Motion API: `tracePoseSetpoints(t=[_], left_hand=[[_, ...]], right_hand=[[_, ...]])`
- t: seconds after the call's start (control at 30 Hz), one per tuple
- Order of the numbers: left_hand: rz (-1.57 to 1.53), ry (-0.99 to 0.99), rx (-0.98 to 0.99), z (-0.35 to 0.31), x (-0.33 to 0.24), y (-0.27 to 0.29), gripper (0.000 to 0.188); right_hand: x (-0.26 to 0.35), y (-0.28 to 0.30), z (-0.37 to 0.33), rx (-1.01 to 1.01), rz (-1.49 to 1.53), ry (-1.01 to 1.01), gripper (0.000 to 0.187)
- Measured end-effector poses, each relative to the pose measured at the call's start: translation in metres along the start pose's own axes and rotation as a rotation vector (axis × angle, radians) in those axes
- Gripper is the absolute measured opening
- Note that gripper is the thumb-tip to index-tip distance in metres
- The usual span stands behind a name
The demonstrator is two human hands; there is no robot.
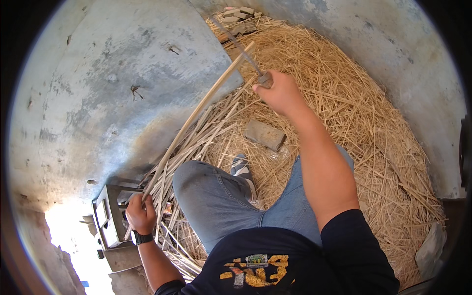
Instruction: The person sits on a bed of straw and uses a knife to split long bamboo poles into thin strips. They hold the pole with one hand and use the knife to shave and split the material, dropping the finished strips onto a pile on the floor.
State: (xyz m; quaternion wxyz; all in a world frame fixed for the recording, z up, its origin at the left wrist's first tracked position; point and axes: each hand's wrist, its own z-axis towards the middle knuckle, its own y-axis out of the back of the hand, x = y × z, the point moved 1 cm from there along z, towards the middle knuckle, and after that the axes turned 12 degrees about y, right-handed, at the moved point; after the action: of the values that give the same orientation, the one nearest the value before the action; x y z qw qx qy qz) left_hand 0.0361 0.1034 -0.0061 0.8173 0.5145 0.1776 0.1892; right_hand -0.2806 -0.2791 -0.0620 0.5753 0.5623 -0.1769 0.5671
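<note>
Wall (pixel 113 59): standing worn and grey-blue around me, its outer parts running off into the dark round edge; the bright opening (pixel 73 241) at lower left is glaring too white to make out.
Shavings (pixel 339 103): spreading ahead and to my right, hiding whatever is lying beneath.
Loose strips (pixel 199 135): lying in a pile beside my bent left knee (pixel 191 178), some disappearing behind it.
Box (pixel 112 235): sitting just beyond my left hand (pixel 141 215), its inside hard to read.
Long strip (pixel 216 87): slanting above the pile, rising from my left hand towards the blade (pixel 252 62); I am judging it light, stiff yet springy, perhaps splintery along the edges, and best taken firmly near its lower end.
Blade: blurring as it is crossing the strip's upper end; I cannot tell whether they are touching.
Right hand (pixel 283 93): wrapping round the blade's handle (pixel 266 80), mostly covering it.
Left hand: pinching the strip's lower end, my fingers partly concealing it.
Brick (pixel 264 134): resting on the shavings before me.
</note>
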Motion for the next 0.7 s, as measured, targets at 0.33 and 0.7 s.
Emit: tracePoseSetpoints(t=[0.33, 0.7], left_hand=[[-0.165, 0.03, -0.107, 0.01, -0.02, -0.02, 0.02], [-0.115, 0.035, -0.142, 0.008, -0.026, -0.026, 0.025]], right_hand=[[0.043, -0.026, -0.024, 0.37, -0.29, 0.385, 0.024], [0.031, -0.043, -0.027, 0.112, 0.028, 0.403, 0.02]])
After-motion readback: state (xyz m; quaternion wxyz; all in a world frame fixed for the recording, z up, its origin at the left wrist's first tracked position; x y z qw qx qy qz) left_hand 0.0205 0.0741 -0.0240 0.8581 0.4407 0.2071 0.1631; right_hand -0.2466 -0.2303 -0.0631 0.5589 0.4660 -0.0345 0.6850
